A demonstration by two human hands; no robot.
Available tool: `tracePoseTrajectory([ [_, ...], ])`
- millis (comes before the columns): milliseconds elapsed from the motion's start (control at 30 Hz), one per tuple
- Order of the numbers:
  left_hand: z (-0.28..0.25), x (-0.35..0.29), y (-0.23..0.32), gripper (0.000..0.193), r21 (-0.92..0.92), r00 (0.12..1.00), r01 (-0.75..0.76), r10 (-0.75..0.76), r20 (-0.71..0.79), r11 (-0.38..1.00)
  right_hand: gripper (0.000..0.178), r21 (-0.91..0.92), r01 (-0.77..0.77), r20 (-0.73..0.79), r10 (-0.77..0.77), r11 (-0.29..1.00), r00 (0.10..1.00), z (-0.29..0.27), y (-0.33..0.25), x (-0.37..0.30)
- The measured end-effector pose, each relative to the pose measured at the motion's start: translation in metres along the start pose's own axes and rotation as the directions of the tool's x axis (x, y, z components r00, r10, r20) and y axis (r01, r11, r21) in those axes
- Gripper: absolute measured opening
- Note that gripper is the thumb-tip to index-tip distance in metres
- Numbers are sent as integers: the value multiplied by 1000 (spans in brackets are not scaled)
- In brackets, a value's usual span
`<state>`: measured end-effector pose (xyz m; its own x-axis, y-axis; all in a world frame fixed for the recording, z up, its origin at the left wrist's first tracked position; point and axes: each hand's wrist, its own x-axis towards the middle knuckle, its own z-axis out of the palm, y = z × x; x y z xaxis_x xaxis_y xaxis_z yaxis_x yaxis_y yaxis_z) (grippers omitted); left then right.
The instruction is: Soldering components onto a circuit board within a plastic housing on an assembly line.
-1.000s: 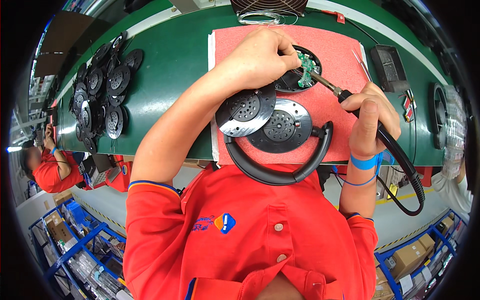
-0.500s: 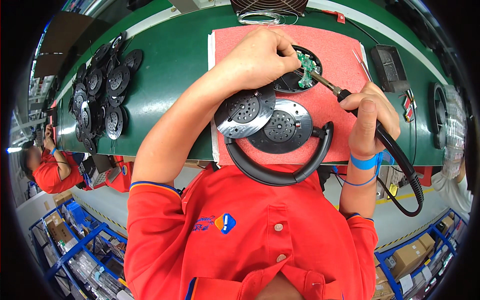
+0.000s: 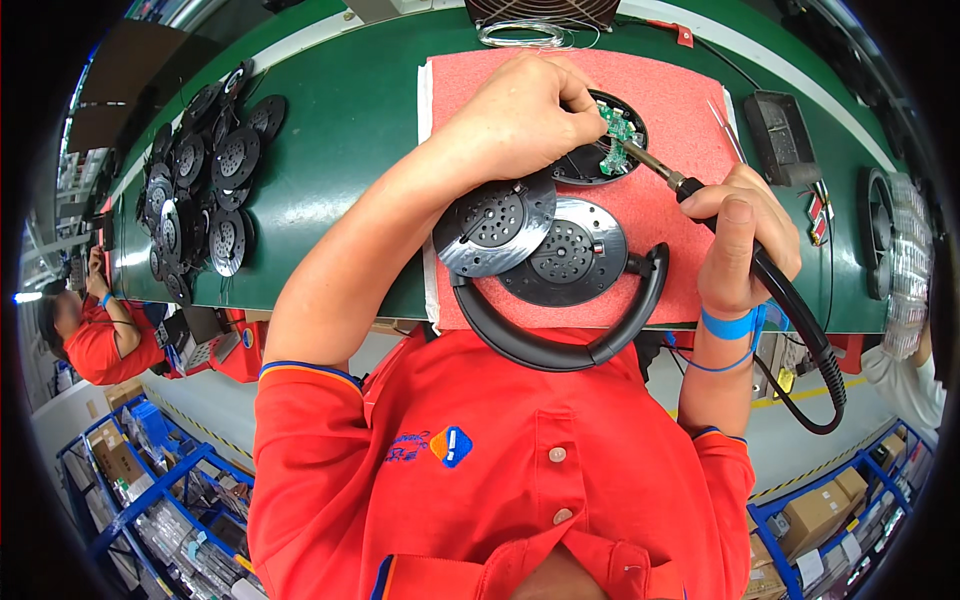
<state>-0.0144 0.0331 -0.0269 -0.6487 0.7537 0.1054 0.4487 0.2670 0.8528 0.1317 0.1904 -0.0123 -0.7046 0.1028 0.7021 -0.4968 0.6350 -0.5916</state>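
Observation:
My right hand [image 3: 745, 235] is wrapped round the handle of a soldering iron [image 3: 655, 165]. The iron's tip meets a green circuit board [image 3: 618, 130] in a round black housing [image 3: 585, 166]. At the board's left edge my left hand [image 3: 530, 115] is closed in a pinch; what lies between its fingertips is too small to make out. Below that hand, a round perforated speaker plate [image 3: 490, 222] overlaps a second speaker plate [image 3: 565, 255]. A black curved headband [image 3: 560, 352] joins on near the second plate, along the mat's near edge.
A pink foam mat [image 3: 690, 90] lies under the work on the green table [image 3: 330, 130]. Several speaker plates [image 3: 235, 160] are heaped at left. A black tray [image 3: 782, 135] stands at right, near clear plastic packaging [image 3: 908, 260]. Coiled solder wire [image 3: 520, 35] lies at the back.
Both hands keep nearly the same position, with the iron's tip still at the board. The upper speaker plate has shifted very slightly to the right.

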Motion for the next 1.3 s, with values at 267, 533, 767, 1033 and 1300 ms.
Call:
tracePoseTrajectory([
  [267,-2,-1,-2,19,-31,1000,-20,20,8,999,25,42,18,-63,-15,999,998,1,4,-1],
  [533,-5,3,4,19,24,998,-21,19,61,999,24,49,30,-57,-27,998,998,-1,4,-1],
  [767,-3,1,3,20,24,999,-34,33,30,999,23,45,40,-48,-38,998,998,-2,4,-1],
  [1033,-5,1,2,19,-21,998,-27,28,56,999,23,47,35,-43,-33,998,999,-2,3,0],
  [1300,-2,-2,3,17,10,996,-86,86,16,996,36,22,21,-51,-20,1000,998,0,0,-1],
])
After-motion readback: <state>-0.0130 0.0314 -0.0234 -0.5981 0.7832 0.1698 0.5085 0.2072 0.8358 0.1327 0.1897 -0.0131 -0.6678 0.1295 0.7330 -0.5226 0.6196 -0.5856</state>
